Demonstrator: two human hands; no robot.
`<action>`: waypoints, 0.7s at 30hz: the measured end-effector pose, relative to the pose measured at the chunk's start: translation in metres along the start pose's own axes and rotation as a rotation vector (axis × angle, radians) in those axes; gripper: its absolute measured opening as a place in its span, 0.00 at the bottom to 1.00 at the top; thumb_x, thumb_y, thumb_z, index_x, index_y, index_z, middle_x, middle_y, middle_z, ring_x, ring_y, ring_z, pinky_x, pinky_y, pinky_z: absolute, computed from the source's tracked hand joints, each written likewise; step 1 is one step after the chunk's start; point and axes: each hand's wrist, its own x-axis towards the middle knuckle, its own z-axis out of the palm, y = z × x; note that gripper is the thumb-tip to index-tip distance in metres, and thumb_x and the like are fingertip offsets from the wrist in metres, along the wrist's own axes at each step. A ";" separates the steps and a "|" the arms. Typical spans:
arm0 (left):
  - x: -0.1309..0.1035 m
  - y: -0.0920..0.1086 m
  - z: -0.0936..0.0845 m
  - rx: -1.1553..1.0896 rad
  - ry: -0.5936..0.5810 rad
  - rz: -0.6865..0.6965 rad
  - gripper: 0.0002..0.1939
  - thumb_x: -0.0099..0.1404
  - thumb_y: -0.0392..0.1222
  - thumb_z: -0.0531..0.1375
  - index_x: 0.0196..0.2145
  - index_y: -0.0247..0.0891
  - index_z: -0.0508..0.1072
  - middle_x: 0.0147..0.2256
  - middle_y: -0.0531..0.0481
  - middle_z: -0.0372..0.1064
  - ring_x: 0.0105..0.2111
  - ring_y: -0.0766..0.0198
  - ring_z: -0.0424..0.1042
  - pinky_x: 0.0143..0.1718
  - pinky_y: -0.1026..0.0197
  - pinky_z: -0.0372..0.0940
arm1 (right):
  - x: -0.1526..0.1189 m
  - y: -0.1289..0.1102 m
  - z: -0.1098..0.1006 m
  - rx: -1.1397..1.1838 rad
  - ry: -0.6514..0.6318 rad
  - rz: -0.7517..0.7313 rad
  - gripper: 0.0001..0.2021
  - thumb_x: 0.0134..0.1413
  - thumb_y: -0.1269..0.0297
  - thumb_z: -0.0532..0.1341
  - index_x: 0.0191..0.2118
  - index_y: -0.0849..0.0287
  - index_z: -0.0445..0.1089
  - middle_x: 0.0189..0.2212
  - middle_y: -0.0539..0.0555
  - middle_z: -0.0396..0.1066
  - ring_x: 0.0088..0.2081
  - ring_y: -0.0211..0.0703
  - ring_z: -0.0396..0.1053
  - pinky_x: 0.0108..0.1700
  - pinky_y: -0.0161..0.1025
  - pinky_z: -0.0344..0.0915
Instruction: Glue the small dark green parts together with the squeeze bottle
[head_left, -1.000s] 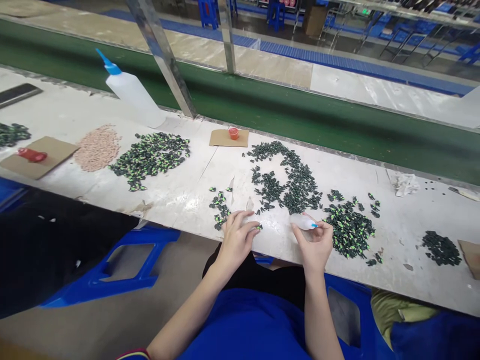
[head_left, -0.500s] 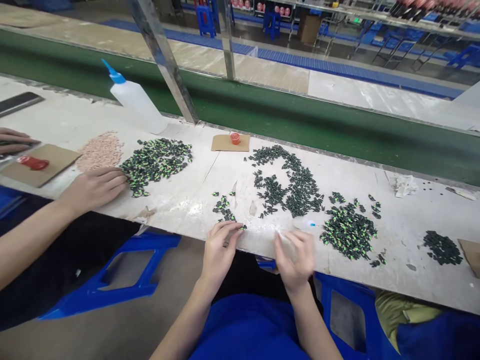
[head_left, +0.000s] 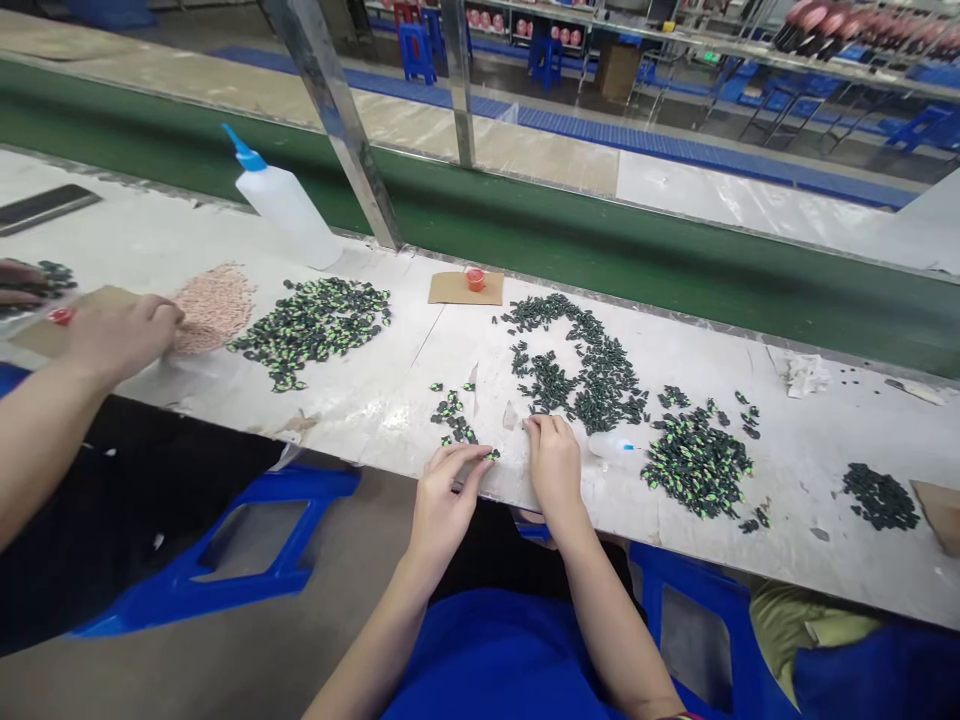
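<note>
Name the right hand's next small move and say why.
Probably take one piece from the dark pile with the right hand: it is at that pile's near edge, while the left hand has a green-marked piece at its fingertips and the small bottle lies on the table.

At six o'clock we see a royal-blue fabric top (head_left: 495,660), plain across its visible front. At five o'clock we make out a sleeve hem with narrow reddish trim (head_left: 681,715), mostly cut off by the edge of view. Above the top, also toward six o'clock, we find plain black cloth trousers (head_left: 499,565). Our left hand (head_left: 444,490) and right hand (head_left: 555,465) are bare, with slim fingers (head_left: 459,455).
</note>
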 end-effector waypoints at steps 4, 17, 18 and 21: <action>0.004 0.005 0.003 -0.029 0.007 0.024 0.09 0.63 0.45 0.59 0.35 0.42 0.77 0.36 0.48 0.73 0.39 0.59 0.73 0.43 0.57 0.70 | -0.011 -0.006 -0.009 0.397 0.004 0.119 0.10 0.60 0.62 0.55 0.35 0.59 0.71 0.30 0.55 0.75 0.31 0.44 0.72 0.36 0.40 0.68; 0.007 0.018 0.007 -0.043 -0.099 0.155 0.07 0.65 0.37 0.57 0.36 0.41 0.76 0.35 0.49 0.75 0.40 0.59 0.71 0.44 0.56 0.68 | -0.035 -0.013 -0.027 0.473 -0.030 -0.015 0.09 0.60 0.64 0.56 0.32 0.58 0.72 0.29 0.53 0.73 0.31 0.40 0.72 0.33 0.35 0.67; 0.008 0.019 0.007 -0.051 -0.112 0.153 0.07 0.64 0.37 0.57 0.36 0.41 0.76 0.35 0.49 0.75 0.40 0.59 0.71 0.44 0.56 0.68 | -0.036 -0.012 -0.027 0.462 -0.015 -0.036 0.09 0.60 0.64 0.56 0.33 0.58 0.72 0.29 0.53 0.73 0.31 0.40 0.72 0.33 0.35 0.67; 0.010 0.022 0.006 -0.095 -0.172 0.126 0.06 0.63 0.38 0.59 0.36 0.41 0.76 0.35 0.48 0.75 0.40 0.59 0.71 0.44 0.56 0.68 | -0.039 -0.009 -0.026 0.410 0.055 -0.127 0.09 0.61 0.66 0.55 0.33 0.58 0.71 0.29 0.53 0.72 0.32 0.40 0.71 0.34 0.36 0.68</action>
